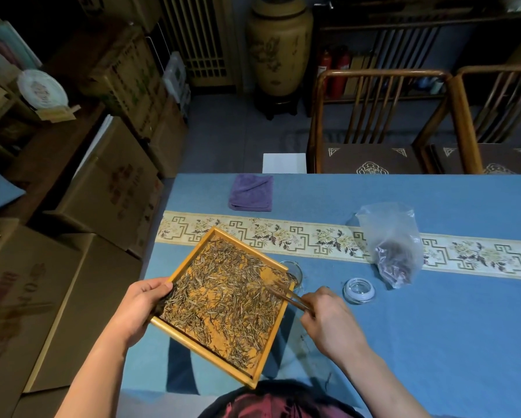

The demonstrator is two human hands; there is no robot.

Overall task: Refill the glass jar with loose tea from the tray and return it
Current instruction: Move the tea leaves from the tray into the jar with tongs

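Near the table (pixel 434 327) edge, left hand (pixel 141 306) fingers clamp the tray (pixel 254 371) rim — right hand (pixel 328 318) pinches chopsticks (pixel 289 295) over the tea (pixel 223 297), beside the glass jar (pixel 295 268).

Dim room, brighter light on the table (pixel 434 327); wide-angle bending at the edges, background soft and murky.
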